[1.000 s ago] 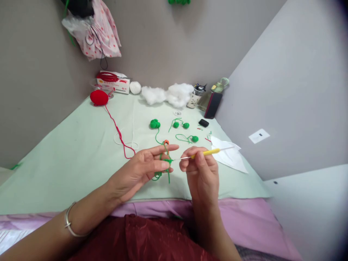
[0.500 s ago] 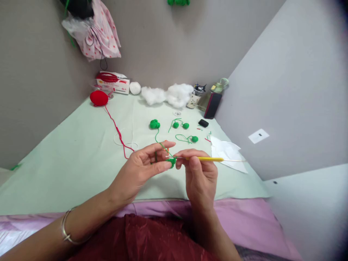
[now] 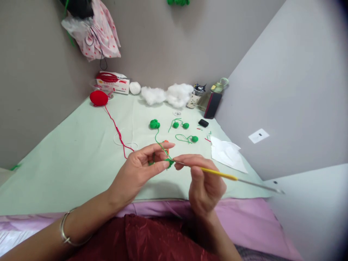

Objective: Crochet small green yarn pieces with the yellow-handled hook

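Note:
Between thumb and fingers, my left hand (image 3: 143, 163) pinches a small green crochet piece (image 3: 170, 164), its forefinger stretched out under the working yarn. My right hand (image 3: 205, 181) grips a yellow-handled crochet hook (image 3: 219, 173), whose thin metal tip meets the right edge of the piece. The hook slants, its back end low to the right. A green yarn strand (image 3: 157, 137) runs from the small green yarn ball (image 3: 154, 124) down to my left hand. Partly hidden behind my left fingers lies an orange item (image 3: 166, 148).
Small green crocheted balls (image 3: 185, 125) with loose tails lie beyond my hands. Farther back are white stuffing (image 3: 179, 95), a pen holder (image 3: 193, 98) and a phone (image 3: 213, 105). Red yarn (image 3: 99, 98) sits left; white paper (image 3: 227, 154) lies right.
My right hand has moved slightly right and down. The hook has tilted, its back end swinging lower, and its tip has drawn back from beyond the green piece to its right edge.

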Available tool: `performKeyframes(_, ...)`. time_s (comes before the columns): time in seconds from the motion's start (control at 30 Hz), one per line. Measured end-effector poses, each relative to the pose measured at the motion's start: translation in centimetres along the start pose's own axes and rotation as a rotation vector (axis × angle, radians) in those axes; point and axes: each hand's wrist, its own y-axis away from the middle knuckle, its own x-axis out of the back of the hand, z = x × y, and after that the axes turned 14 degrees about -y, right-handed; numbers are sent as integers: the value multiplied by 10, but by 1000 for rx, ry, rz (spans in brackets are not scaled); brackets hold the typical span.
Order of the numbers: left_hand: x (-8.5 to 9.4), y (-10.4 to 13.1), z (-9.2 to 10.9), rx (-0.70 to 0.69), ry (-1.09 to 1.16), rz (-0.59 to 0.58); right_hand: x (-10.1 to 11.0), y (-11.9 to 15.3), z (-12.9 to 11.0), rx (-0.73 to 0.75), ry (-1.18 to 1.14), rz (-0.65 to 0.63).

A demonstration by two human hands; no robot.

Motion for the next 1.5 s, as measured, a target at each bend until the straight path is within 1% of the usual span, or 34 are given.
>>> performKeyframes(0.1,-1,1,0,-45,-127,78,-1,1,0,126,153,-86)
performKeyframes(0.17,-3,2,1,-93,-219,151,-2,2,1,162,206,-109)
performKeyframes(0.23,-4,2,3,-125,-254,201,-4,5,3,184,273,-125)
performKeyframes(0.27,-4,2,3,-118,-222,195,-5,7,4,208,332,-133)
performKeyframes(0.3,-3,1,3,-84,-151,161,-6,9,5,230,399,-150)
performKeyframes(0.33,-3,0,3,-23,-54,102,-7,10,6,263,468,-160)
performKeyframes(0.37,-2,-1,4,55,52,30,-8,11,6,283,482,-145)
performKeyframes(0.4,-1,-2,4,132,151,-35,-8,10,6,263,453,-132)
performKeyframes(0.43,0,-4,5,196,226,-79,-9,8,5,213,376,-81)
performKeyframes(0.5,1,-5,9,253,289,-95,-9,1,2,74,161,33)
performKeyframes(0.57,1,-5,12,227,277,-54,-9,-7,0,-47,-44,116)
performKeyframes(0.6,0,-5,13,200,255,-36,-10,-10,0,-84,-111,125)
performKeyframes(0.67,-3,-3,13,135,198,-5,-12,-14,0,-106,-144,84)
performKeyframes(0.73,-7,-2,11,81,133,34,-15,-12,1,-68,-58,36)
performKeyframes(0.8,-9,-2,10,59,109,71,-17,-8,3,24,91,10)
performKeyframes(0.83,-10,-3,9,70,124,75,-18,-5,3,88,173,-8)
performKeyframes(0.9,-9,-5,10,131,199,24,-16,-3,4,200,296,-50)
performKeyframes(0.93,-8,-6,11,168,245,-6,-14,-3,3,219,316,-56)
performKeyframes(0.97,-7,-7,12,205,284,-29,-12,-4,2,202,298,-40)
performKeyframes(1.0,-5,-8,13,233,311,-38,-10,-7,1,151,245,0)
performKeyframes(1.07,-3,-8,15,242,318,-8,-8,-13,-1,13,84,102)
performKeyframes(1.1,-3,-8,15,227,294,15,-8,-15,-2,-35,11,121)
performKeyframes(1.17,-5,-6,15,174,223,32,-10,-19,-3,-89,-80,103)
performKeyframes(1.27,-8,-3,13,113,150,30,-12,-18,0,-112,-106,71)
performKeyframes(1.33,-9,-2,12,99,117,52,-12,-16,3,-146,-142,103)
performKeyframes(1.4,-9,-1,12,94,87,71,-9,-14,6,-208,-228,127)
performKeyframes(1.5,-7,0,14,102,78,69,-4,-13,8,-288,-348,142)
